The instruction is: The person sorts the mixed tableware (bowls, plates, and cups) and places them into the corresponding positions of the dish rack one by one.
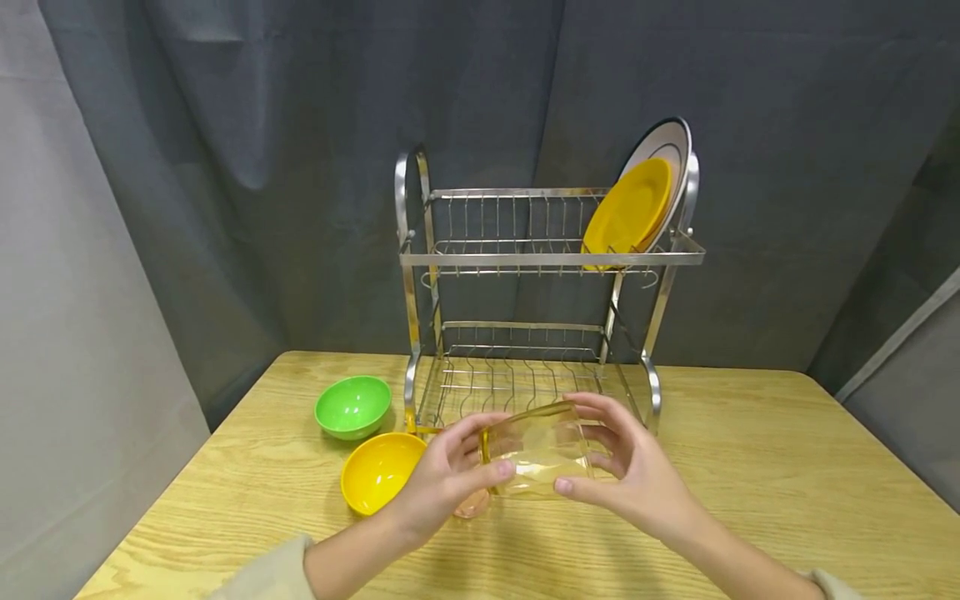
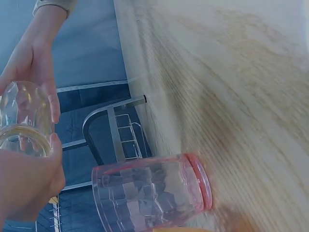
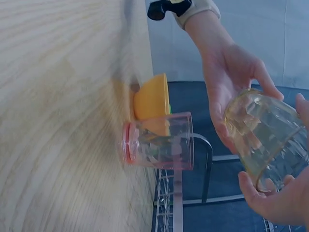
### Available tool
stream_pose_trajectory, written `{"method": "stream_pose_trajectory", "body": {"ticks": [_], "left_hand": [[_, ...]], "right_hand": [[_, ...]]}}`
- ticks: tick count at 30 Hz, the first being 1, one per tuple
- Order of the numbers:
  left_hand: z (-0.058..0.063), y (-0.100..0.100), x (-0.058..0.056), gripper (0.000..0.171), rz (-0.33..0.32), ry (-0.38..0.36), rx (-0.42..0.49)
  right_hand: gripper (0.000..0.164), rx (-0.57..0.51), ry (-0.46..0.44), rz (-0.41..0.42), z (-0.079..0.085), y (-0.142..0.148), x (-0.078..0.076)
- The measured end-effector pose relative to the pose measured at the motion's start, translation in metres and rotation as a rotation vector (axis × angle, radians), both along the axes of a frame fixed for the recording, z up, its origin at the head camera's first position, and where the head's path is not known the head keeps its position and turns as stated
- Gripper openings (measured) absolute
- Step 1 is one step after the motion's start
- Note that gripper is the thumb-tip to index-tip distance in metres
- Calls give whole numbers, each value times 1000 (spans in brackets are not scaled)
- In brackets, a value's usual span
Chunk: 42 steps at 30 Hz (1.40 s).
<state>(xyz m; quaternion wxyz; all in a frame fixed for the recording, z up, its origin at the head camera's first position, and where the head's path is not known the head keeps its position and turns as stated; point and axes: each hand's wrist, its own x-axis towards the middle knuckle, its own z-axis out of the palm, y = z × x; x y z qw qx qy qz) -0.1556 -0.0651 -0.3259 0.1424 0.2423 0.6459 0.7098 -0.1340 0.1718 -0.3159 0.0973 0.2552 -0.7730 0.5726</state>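
A clear yellow cup (image 1: 536,454) lies sideways in the air above the table, between my two hands. My left hand (image 1: 446,483) grips its left end, thumb on the near side. My right hand (image 1: 633,467) holds the right end between the thumb and curled fingers. Both hands and the faceted wall of the cup also show in the right wrist view. Below, a clear pink cup (image 3: 159,142) stands upright on the table; the left hand mostly hides it in the head view.
Left of the hands sit a yellow bowl (image 1: 378,475) and a green bowl (image 1: 352,408). Behind the hands stands a two-tier metal dish rack (image 1: 525,260). A yellow plate (image 1: 630,208) and a white plate (image 1: 678,137) with dark rings lean at the right of its upper tier.
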Motion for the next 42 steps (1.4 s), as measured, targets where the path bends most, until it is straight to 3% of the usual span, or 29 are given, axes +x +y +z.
{"method": "stream_pose_trajectory", "body": {"ticks": [9, 21, 29, 42], "left_hand": [[0, -1, -2, 57, 78, 40, -36], [10, -3, -8, 62, 49, 109, -45], [10, -5, -11, 63, 42, 140, -80], [11, -6, -11, 63, 33, 173, -83]], "right_hand": [[86, 63, -36, 34, 0, 6, -3], [90, 21, -50, 55, -1, 4, -4], [92, 12, -95, 55, -4, 2, -3], [92, -7, -95, 72, -6, 1, -2]]}}
